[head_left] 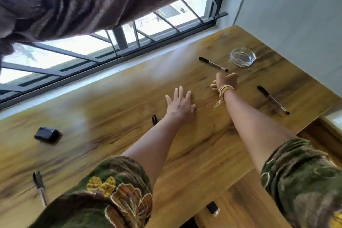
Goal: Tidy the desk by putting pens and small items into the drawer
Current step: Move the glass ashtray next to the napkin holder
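Note:
Black-capped pens lie scattered on the wooden desk (114,116): one (212,64) beside the ashtray, one (273,99) near the right edge, one (39,188) at the front left. A black pen tip (154,119) shows beside my left wrist. A small black case (48,134) sits on the left. My left hand (180,103) lies flat on the desk, fingers spread. My right hand (224,81), with yellow bands on its wrist, is just short of the far pen, fingers loosely curled, holding nothing that I can see.
A glass ashtray (243,58) stands at the far right corner. A barred window (118,42) and a brown curtain (74,0) run along the desk's far side, a wall (296,15) on the right. Below the front edge is a wooden panel (240,200) with a small black fitting (212,208).

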`<state>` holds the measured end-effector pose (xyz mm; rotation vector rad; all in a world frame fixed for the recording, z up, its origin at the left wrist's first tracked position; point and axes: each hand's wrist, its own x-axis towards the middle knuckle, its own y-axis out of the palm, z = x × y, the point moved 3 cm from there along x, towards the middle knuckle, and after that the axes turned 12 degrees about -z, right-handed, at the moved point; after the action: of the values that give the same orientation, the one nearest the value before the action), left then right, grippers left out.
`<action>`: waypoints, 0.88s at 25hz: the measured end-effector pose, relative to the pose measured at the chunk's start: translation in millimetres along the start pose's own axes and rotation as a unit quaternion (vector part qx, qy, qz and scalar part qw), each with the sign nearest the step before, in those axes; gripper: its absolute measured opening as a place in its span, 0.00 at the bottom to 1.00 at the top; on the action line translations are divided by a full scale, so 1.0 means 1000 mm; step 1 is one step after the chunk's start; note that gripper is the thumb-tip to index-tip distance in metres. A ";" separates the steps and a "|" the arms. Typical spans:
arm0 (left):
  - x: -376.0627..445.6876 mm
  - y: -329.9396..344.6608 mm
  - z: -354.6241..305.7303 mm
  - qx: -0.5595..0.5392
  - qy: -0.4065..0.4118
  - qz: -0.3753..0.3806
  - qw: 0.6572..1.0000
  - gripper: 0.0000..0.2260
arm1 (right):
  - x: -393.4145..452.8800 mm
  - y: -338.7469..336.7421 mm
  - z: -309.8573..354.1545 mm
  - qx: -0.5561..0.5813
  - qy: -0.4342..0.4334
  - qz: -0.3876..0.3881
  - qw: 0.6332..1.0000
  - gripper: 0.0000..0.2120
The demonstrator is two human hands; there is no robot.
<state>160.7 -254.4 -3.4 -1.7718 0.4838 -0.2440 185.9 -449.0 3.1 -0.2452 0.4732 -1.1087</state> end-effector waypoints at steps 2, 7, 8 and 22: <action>0.022 0.006 0.004 0.035 0.009 0.051 0.998 0.29 | 0.021 0.004 0.010 0.028 0.038 -0.040 0.998 0.19; 0.049 0.011 0.013 0.028 0.032 0.084 0.996 0.34 | 0.081 0.009 0.030 0.105 0.110 -0.151 0.977 0.21; 0.051 0.011 0.015 0.032 0.037 0.073 0.996 0.35 | 0.095 0.013 0.030 0.103 0.124 -0.162 0.974 0.21; 0.057 0.000 0.023 0.002 0.054 0.067 0.996 0.37 | 0.093 0.007 -0.005 0.194 0.190 -0.088 0.958 0.21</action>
<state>220.9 -260.1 -14.4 -1.7207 0.6757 -0.2469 222.8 -529.3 -26.7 0.2817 0.5697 -1.4059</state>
